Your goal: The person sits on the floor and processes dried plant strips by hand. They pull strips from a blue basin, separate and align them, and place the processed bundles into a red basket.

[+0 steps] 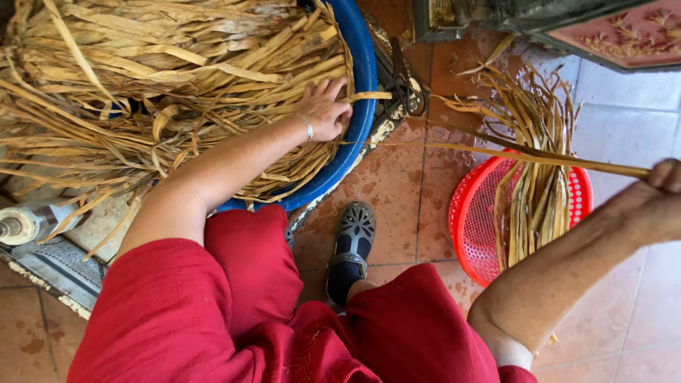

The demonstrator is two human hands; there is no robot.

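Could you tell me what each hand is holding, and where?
Right hand grips one long dried leaf strip by its end; left hand rests on the leaf pile.

Bare tiled floor [397, 191] between blue tub [362, 85] and red basket [468, 220]; passable.

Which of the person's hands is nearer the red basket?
Right. The right hand holds a long strip just past the red basket's far edge; the left hand rests on leaves in the blue tub.
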